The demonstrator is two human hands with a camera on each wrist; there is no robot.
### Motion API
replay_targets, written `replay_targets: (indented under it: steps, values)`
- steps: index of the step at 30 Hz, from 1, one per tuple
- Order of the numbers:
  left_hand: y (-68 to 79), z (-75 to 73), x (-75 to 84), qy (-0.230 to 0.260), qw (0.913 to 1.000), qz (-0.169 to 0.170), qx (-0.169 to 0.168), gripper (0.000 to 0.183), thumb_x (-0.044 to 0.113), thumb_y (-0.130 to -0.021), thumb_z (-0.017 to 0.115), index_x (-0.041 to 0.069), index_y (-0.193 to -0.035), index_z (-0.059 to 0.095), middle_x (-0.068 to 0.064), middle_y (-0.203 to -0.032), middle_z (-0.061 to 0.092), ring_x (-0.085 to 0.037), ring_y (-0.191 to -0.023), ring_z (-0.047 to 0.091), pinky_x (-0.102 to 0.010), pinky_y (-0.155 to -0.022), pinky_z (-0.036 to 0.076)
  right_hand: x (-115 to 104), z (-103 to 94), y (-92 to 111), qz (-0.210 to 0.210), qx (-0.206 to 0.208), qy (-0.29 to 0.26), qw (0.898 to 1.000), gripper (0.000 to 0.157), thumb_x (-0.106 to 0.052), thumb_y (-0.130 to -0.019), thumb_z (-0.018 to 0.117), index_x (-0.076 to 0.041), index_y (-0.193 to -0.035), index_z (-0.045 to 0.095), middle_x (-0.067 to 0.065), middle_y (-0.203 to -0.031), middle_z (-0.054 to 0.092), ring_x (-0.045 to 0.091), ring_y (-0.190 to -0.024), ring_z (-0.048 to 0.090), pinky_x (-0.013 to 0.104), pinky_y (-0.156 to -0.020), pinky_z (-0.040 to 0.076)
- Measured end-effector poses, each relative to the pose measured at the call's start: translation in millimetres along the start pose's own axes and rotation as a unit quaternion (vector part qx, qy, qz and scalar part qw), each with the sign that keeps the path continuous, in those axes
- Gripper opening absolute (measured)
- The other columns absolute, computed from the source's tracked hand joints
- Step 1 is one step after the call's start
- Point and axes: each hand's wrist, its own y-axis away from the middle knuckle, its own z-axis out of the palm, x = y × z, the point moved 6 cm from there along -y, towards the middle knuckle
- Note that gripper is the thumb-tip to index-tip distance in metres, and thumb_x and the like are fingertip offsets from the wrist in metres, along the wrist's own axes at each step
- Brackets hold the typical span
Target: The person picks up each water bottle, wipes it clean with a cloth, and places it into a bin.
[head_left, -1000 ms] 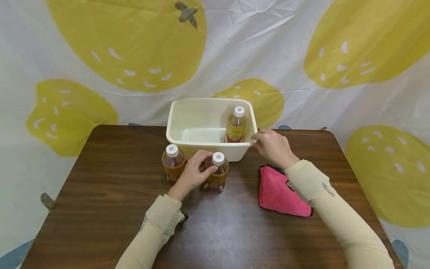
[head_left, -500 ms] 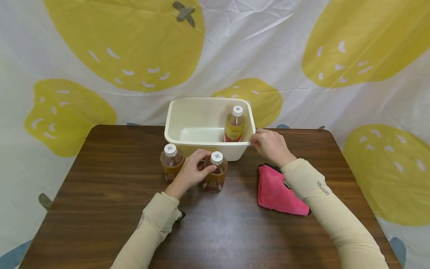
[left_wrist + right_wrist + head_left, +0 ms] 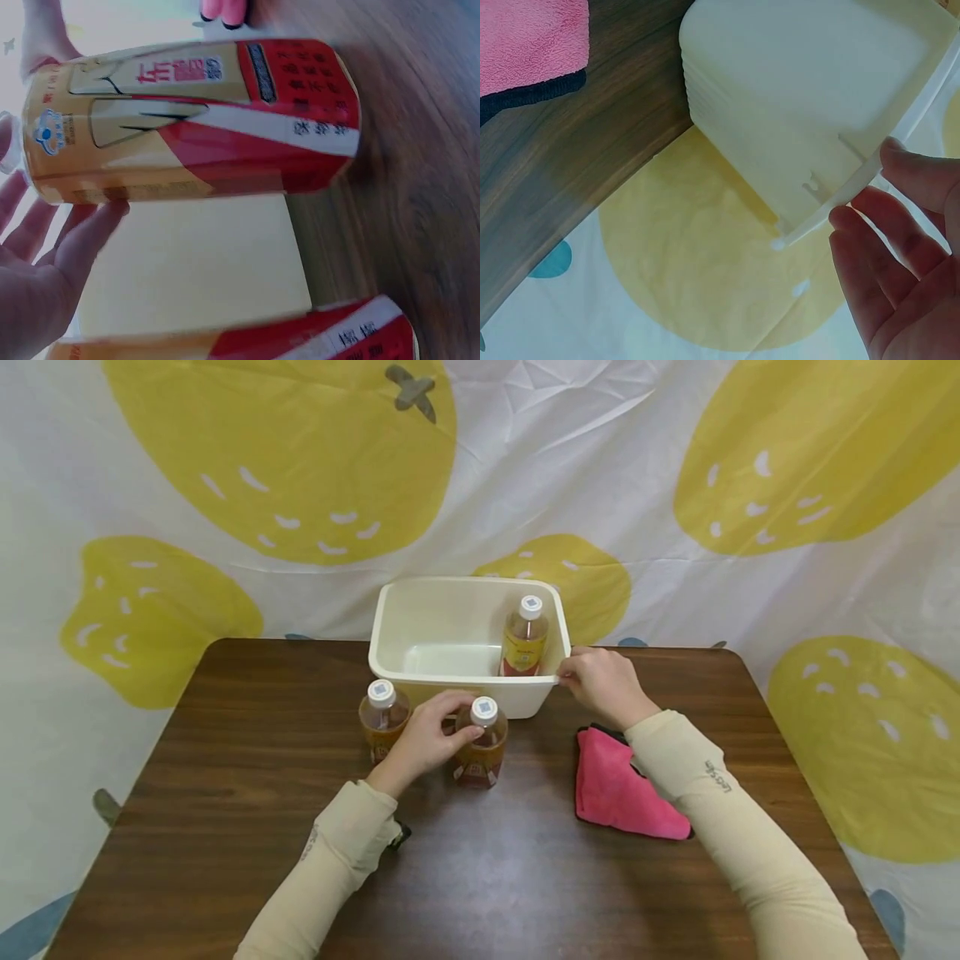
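My left hand (image 3: 429, 737) grips an amber drink bottle (image 3: 482, 762) with a white cap, fingers and thumb around its upper part. The bottle stands upright before the cream plastic bin (image 3: 517, 700). In the left wrist view its gold and red label (image 3: 202, 127) faces the camera. My right hand (image 3: 606, 685) pinches the bin's rim at the front right corner; in the right wrist view the thumb (image 3: 904, 169) lies over the rim, fingers on the other side. Inside the bin at the right stands a bottle with a yellow label (image 3: 523, 652).
Another amber bottle (image 3: 384, 727) stands left of my left hand, near the bin's front left corner. A folded pink cloth (image 3: 626, 789) with dark edging lies on the brown wooden table (image 3: 225, 793), partly under the right sleeve. Behind hangs a lemon-print curtain (image 3: 300, 468).
Both hands keep their holds, and the bottles and bin stay in the same places. The view shifts slightly, and the left forearm has moved a little to the left.
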Motion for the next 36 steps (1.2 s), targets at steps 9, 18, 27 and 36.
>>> replay_targets:
  steps: [9, 18, 27, 36]
  values:
    - [-2.4, -3.4, 9.1, 0.004, 0.9999, -0.005, -0.010, 0.035, 0.014, -0.076, 0.072, 0.000, -0.106, 0.062, -0.013, -0.106, 0.063, -0.025, -0.099, 0.059, -0.036, -0.087, 0.046, 0, 0.1, -2, 0.007, -0.008, -0.004, 1.000, 0.007, -0.009, -0.072, 0.074, -0.011, -0.078, 0.072, 0.003, -0.079, 0.066, 0.025, -0.069, 0.063, 0.042, -0.057, 0.050]
    - [-19.5, -50.0, 49.3, 0.029, 0.9995, -0.010, -0.002, 0.030, 0.010, -0.078, 0.070, -0.001, -0.105, 0.061, -0.014, -0.104, 0.064, -0.026, -0.092, 0.061, -0.039, -0.086, 0.047, 4, 1.3, -1, 0.014, -0.012, -0.009, 1.000, 0.006, -0.010, -0.072, 0.074, -0.011, -0.077, 0.071, 0.002, -0.078, 0.066, 0.025, -0.070, 0.063, 0.042, -0.058, 0.049]
    - [-50.9, -102.3, 86.8, 0.001, 0.9990, 0.028, 0.036, 0.030, 0.010, -0.077, 0.071, 0.001, -0.104, 0.063, -0.012, -0.104, 0.064, -0.026, -0.093, 0.062, -0.036, -0.081, 0.049, 5, -0.5, -1, 0.012, -0.015, -0.002, 1.000, 0.005, -0.011, -0.072, 0.074, -0.012, -0.077, 0.071, 0.002, -0.077, 0.066, 0.025, -0.069, 0.062, 0.043, -0.057, 0.049]
    - [-103.3, -119.5, 77.3, 0.000, 0.9996, -0.027, -0.005, 0.034, 0.015, -0.081, 0.066, 0.003, -0.112, 0.059, -0.012, -0.116, 0.060, -0.029, -0.107, 0.056, -0.039, -0.089, 0.045, 6, -1.1, 3, 0.012, -0.012, -0.001, 1.000, 0.006, -0.011, -0.072, 0.075, -0.012, -0.076, 0.071, 0.002, -0.077, 0.066, 0.025, -0.069, 0.062, 0.043, -0.056, 0.049]
